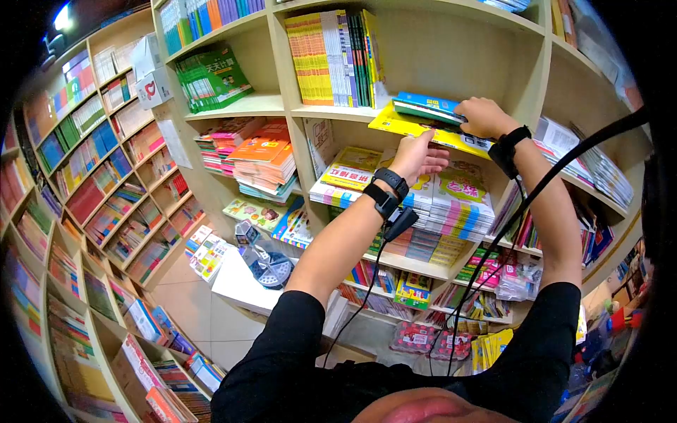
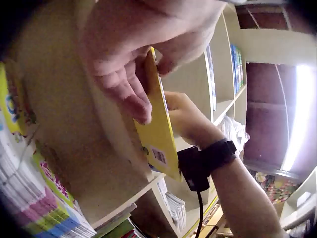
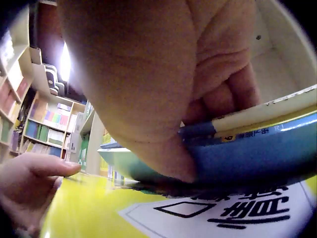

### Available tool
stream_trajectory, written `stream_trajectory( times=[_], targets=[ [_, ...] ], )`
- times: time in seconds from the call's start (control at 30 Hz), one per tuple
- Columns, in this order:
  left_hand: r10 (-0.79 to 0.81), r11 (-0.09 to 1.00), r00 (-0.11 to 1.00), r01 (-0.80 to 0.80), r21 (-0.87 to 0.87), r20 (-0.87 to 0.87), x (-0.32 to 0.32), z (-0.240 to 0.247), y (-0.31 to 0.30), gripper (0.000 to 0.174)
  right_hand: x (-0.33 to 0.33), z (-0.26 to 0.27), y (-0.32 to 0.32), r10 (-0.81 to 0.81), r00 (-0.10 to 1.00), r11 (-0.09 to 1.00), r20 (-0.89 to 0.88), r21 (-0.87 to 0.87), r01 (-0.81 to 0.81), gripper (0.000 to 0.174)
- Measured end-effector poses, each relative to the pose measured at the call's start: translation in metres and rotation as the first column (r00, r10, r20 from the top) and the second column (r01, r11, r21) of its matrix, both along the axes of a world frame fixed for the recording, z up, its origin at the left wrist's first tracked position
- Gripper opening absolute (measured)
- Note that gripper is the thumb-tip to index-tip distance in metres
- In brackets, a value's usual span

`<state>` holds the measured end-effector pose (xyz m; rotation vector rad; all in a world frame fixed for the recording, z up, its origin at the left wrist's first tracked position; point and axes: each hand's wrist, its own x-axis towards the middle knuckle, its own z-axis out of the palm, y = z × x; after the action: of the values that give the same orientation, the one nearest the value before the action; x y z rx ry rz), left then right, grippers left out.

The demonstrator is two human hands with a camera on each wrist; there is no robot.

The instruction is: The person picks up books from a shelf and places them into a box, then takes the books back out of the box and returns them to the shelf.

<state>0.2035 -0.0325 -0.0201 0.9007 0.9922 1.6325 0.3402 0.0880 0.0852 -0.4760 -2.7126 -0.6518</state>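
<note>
Now, yellow book: up in front of the shelf unit, level with the board beneath its upper compartment, black lettering on its cover, a barcode label on its other face.
Left hand: pinching that yellow book at the near edge, thumb on one face, fingers on the other!
Blue book: just above the yellow cover; whether the two touch, I cannot tell.
Right hand: gripping the blue book at its end, thumb pressed along the near side, fingers curled behind.
Just below: stacked books with striped edges.
Upper left: upright yellow spines, then green books.
Left, one level down: an orange-covered pile.
</note>
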Motion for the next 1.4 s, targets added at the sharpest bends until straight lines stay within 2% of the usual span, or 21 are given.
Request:
stream_trajectory(
  times=[0.03,0.13,0.23,0.3,0.37,0.53,0.67,0.73,0.77,0.83,0.87,0.9,1.0,1.17,1.23,1.27,1.4],
  targets=[
    [-0.004,1.0,1.0,0.004,0.004,0.001,0.0,-0.001,-0.004,0.039,0.0,0.0,0.0,0.014,1.0,1.0,-0.013,0.008,-0.014,0.027],
    [0.037,0.994,0.943,-0.003,0.105,-0.331,0.0,-0.007,-0.017,0.039,0.0,0.002,-0.003,-0.037,0.999,0.999,-0.004,-0.013,0.037,0.029],
    [0.109,0.988,0.954,-0.072,0.14,-0.279,-0.002,-0.014,-0.024,0.038,-0.001,0.004,-0.005,-0.066,0.998,0.997,0.012,-0.031,0.066,0.028],
    [0.133,0.982,0.978,-0.107,0.157,-0.163,-0.009,-0.02,-0.022,0.035,-0.001,0.004,-0.006,-0.068,0.997,0.997,0.027,-0.038,0.069,0.027],
    [0.126,0.983,0.984,-0.106,0.152,-0.126,-0.016,-0.02,-0.019,0.036,0.0,0.004,-0.007,-0.061,0.998,0.998,-0.035,-0.029,0.06,0.026],
    [0.117,0.983,0.982,-0.093,0.16,-0.146,-0.02,-0.015,-0.015,0.035,0.002,0.016,-0.011,-0.08,0.997,0.997,-0.006,0.007,0.081,0.03],
    [0.118,0.982,0.98,-0.092,0.162,-0.159,-0.022,-0.016,-0.018,0.036,0.002,0.02,-0.028,-0.098,0.994,0.995,0.051,-0.028,0.1,0.031],
    [0.117,0.983,0.984,-0.095,0.157,-0.138,-0.024,-0.021,-0.016,0.035,0.0,0.013,-0.025,-0.023,0.999,0.999,0.035,-0.023,0.023,0.034],
    [0.11,0.982,0.983,-0.085,0.169,-0.144,-0.024,-0.024,-0.016,0.034,0.001,0.011,-0.023,-0.035,0.997,0.999,0.064,-0.013,0.036,0.034],
    [0.101,0.978,0.983,-0.07,0.197,-0.153,-0.022,-0.026,-0.025,0.032,0.003,0.011,-0.017,0.046,0.999,0.988,-0.017,-0.145,-0.048,0.044],
    [0.086,0.975,0.984,-0.05,0.216,-0.158,-0.026,-0.032,-0.023,0.03,0.004,0.013,-0.015,0.025,1.0,0.972,-0.017,-0.231,-0.028,0.042],
    [0.077,0.969,0.985,-0.038,0.244,-0.152,-0.028,-0.036,-0.024,0.029,0.005,0.015,-0.009,0.011,1.0,0.974,0.016,-0.225,-0.007,0.042],
    [0.114,0.966,0.99,-0.091,0.243,-0.082,-0.032,-0.045,-0.029,0.03,0.002,0.012,0.011,0.086,0.996,0.901,-0.004,-0.426,-0.079,0.038],
    [0.165,0.956,0.986,-0.16,0.244,0.0,-0.033,-0.061,-0.033,0.033,0.001,0.011,0.009,0.125,0.992,0.927,0.02,-0.36,-0.11,0.043],
    [0.186,0.952,0.983,-0.18,0.246,-0.001,-0.029,-0.064,-0.032,0.033,0.0,0.012,0.007,0.056,0.998,0.908,-0.029,-0.413,-0.063,0.05],
    [0.208,0.948,0.978,-0.195,0.254,-0.027,-0.027,-0.064,-0.032,0.034,-0.001,0.011,0.009,0.078,0.996,0.919,-0.031,-0.385,-0.084,0.05],
    [0.187,0.936,0.979,-0.201,0.29,0.076,-0.028,-0.059,-0.025,0.039,-0.001,0.014,0.007,0.072,0.997,0.917,0.021,-0.394,-0.057,0.046]
  ],
)
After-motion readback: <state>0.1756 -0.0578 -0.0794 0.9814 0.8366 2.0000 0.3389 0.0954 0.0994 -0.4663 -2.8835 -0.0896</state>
